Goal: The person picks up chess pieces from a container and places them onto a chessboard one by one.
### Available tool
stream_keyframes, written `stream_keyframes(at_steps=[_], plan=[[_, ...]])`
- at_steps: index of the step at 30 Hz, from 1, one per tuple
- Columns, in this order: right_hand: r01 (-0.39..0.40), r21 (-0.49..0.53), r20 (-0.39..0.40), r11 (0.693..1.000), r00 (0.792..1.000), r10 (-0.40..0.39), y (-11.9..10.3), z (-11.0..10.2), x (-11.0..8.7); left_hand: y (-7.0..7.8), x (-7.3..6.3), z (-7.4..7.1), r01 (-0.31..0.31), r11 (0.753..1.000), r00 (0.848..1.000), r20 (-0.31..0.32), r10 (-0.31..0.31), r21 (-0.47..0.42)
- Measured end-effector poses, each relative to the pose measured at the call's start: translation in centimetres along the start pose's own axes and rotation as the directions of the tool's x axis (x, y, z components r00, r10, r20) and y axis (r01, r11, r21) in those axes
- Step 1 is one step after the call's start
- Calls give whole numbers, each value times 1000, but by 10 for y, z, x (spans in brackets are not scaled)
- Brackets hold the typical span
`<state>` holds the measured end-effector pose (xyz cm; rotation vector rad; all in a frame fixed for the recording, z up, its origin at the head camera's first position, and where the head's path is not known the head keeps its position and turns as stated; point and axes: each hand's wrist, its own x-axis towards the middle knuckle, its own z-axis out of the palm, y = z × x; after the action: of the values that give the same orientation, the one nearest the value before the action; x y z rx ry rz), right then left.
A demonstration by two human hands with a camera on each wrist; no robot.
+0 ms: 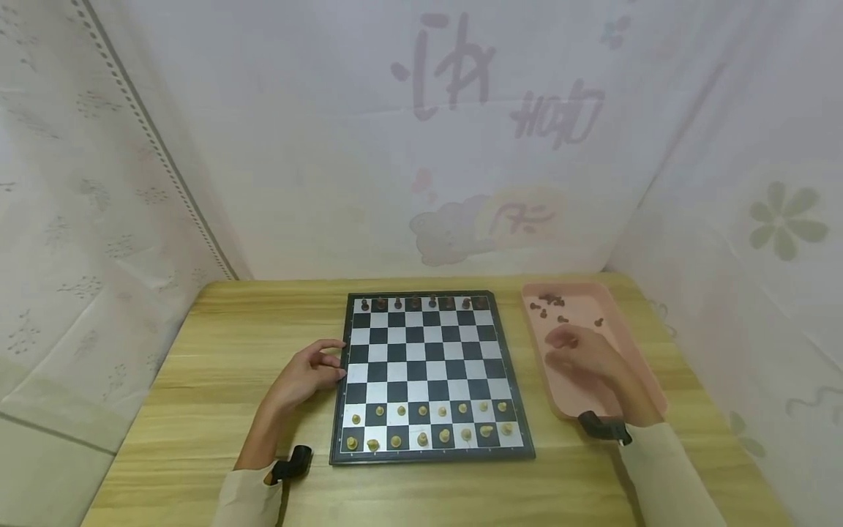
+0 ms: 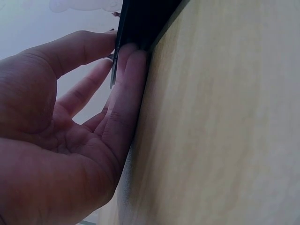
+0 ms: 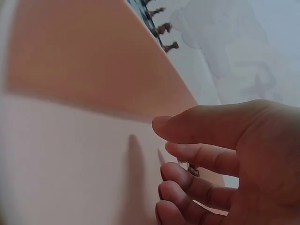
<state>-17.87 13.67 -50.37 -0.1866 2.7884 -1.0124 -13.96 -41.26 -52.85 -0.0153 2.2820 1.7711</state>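
A black-and-white chessboard (image 1: 421,351) lies on the table, dark chess pieces (image 1: 398,303) along its far row and pale chess pieces (image 1: 423,439) on its two near rows. My left hand (image 1: 309,377) rests at the board's left edge, thumb and fingertips touching the dark rim (image 2: 119,42); some fingers (image 2: 133,79) lie low beside the tabletop. Over the pink tray (image 1: 648,380) hangs my right hand (image 1: 589,355), fingers loosely bent. In the right wrist view its thumb and fingers (image 3: 197,152) stand apart with nothing between them.
Several loose dark pieces (image 1: 562,319) lie in the far part of the tray, to the right of the board. Both stand on a wooden table (image 1: 263,315) with patterned white cloth (image 1: 316,146) hanging behind it and at both sides.
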Motion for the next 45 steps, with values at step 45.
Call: stream_keyframes(at_steps=[45], plan=[[168, -34, -261, 985, 950, -171, 32, -9, 64, -3, 2, 0, 10, 1000, 1000, 11, -10, -17]])
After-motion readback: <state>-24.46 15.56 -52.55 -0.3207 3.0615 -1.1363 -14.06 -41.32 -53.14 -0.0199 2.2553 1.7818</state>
